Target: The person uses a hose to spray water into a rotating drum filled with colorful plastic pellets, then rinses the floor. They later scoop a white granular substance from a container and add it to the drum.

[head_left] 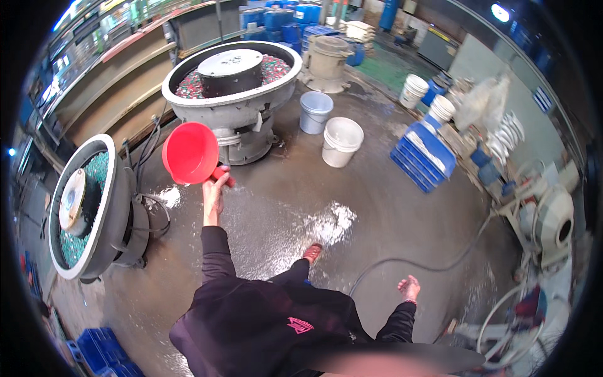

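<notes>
My left hand (215, 193), arm stretched forward, is wrapped round the handle of a red plastic dipper (191, 151). The dipper's round bowl faces up and looks empty. It is held out in front of a large grey vibratory bowl (229, 107), which has red, green and white pieces around its capped centre. To the left, a second, tilted-looking bowl machine (112, 207) contains green pieces. My right hand (409, 288) hangs at my side above the wet floor, its fingers loosely bent and apart. Nothing shows in it.
A bluish bucket (316, 113) and a white bucket (342, 143) stand ahead on the wet floor. Right of them is a blue crate (422, 157). A dark hose (433, 266) crosses the floor on the right, near a mixer-like machine (554, 223). Blue bins (103, 352) sit lower left.
</notes>
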